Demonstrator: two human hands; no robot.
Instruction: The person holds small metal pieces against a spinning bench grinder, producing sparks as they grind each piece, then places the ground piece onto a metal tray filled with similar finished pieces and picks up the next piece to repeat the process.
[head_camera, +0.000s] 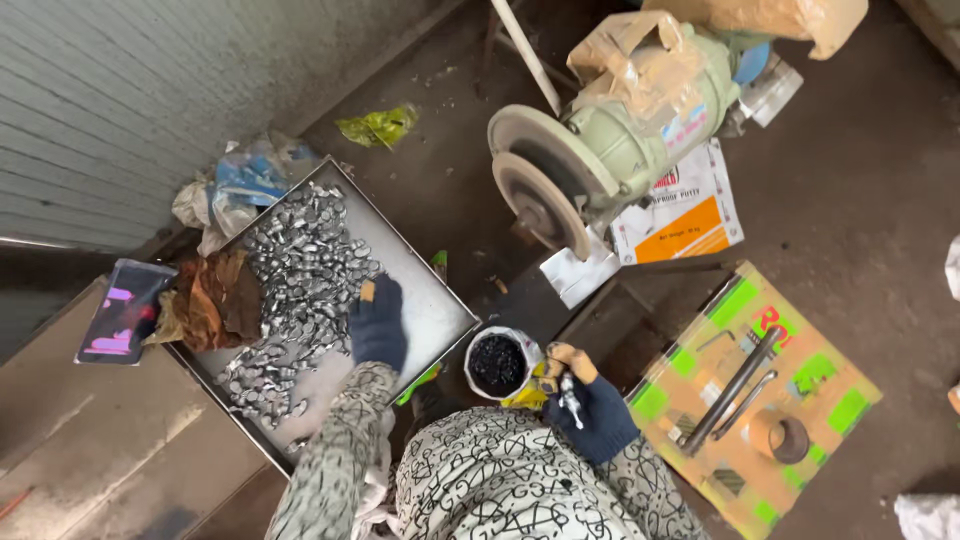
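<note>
My left hand (378, 322), in a dark glove with a worn fingertip, reaches over a metal tray (432, 300) and rests on a heap of several small shiny metal pieces (300, 270). My right hand (590, 405), also gloved, is closed around a small shiny metal piece (570, 392) close to my lap. Between both hands stands a white cup (498, 362) full of dark bits. In front of me sits a pale green bench grinder (600, 150) with a worn disc (535, 205).
A cardboard sheet with green tape patches (750, 400) lies at right, carrying metal rods and a tape roll. A white and orange bag (685, 215) sits under the grinder. Rags (215, 300), plastic bags and a phone (122, 310) lie left of the tray, beside a corrugated wall.
</note>
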